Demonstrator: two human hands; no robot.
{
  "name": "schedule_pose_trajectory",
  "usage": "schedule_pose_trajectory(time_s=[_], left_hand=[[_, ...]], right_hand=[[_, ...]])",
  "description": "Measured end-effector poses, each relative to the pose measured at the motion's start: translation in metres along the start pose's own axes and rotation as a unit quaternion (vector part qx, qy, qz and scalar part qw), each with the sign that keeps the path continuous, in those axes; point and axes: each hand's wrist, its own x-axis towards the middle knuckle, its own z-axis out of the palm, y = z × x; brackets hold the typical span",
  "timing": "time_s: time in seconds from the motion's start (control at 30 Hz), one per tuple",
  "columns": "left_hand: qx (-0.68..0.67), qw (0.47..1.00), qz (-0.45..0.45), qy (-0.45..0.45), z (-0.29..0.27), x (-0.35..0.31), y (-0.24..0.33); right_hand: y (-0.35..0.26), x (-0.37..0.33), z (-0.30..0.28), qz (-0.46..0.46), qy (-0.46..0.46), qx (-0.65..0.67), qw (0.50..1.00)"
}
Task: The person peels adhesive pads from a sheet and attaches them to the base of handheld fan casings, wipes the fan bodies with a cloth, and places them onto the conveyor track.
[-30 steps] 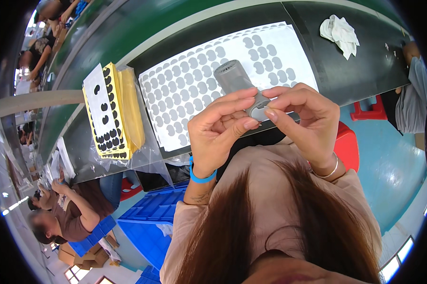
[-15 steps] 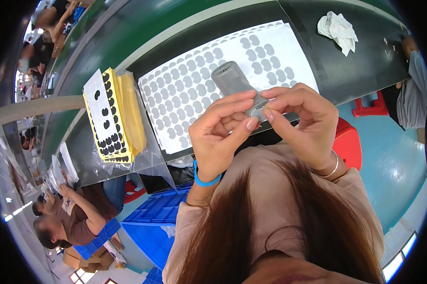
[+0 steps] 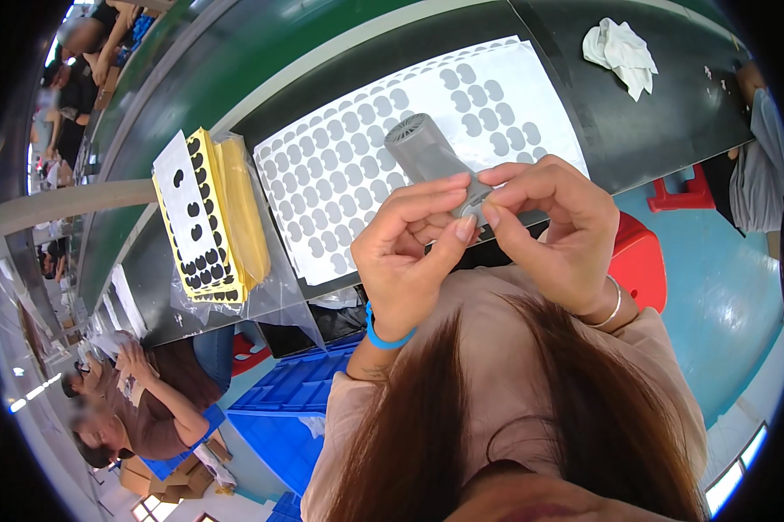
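A grey cylindrical housing [image 3: 431, 150] with a slotted, vented round end is held over the sticker sheets, that end tilted away from me. My left hand [image 3: 409, 244] is closed around its near end, thumb below and fingers along the side. The thumb and forefinger of my right hand [image 3: 553, 222] pinch together at the same near end; whether a small piece lies between them is too small to tell. Beneath the housing lies a stack of white sheets [image 3: 309, 196] bearing rows of grey bean-shaped stickers, with several sticker places bare near the middle.
To the left, yellow-backed sheets of black stickers [image 3: 235, 204] sit on a clear plastic bag [image 3: 279, 300]. A crumpled white cloth [image 3: 620, 54] lies at the far right of the black table [image 3: 661, 130]. Blue crates [image 3: 283, 391] and a red stool [image 3: 640, 261] stand below. Other people sit at left.
The vented end of the housing has shifted slightly left, and both hands have made small movements at its near end. At left, a co-worker's arms have moved.
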Motion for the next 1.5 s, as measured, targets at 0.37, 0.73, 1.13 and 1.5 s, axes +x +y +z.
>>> schedule_pose_trajectory(time_s=[0.37, 0.73, 1.13, 1.5], left_hand=[[0.036, 0.999, -0.003, 0.028, 0.001, 0.001, 0.005], [0.033, 0.999, 0.003, 0.024, 0.005, 0.001, 0.001], [0.038, 0.999, 0.003, 0.024, 0.007, -0.001, 0.001], [0.036, 0.999, 0.018, 0.036, 0.003, 0.001, 0.005]], right_hand=[[-0.014, -0.001, -0.002, -0.067, -0.01, -0.158, 0.985], [-0.014, 0.0, -0.004, -0.116, 0.009, -0.272, 0.955], [-0.02, -0.001, -0.004, -0.103, 0.003, -0.291, 0.951], [-0.025, 0.006, -0.008, -0.028, -0.06, -0.333, 0.941]])
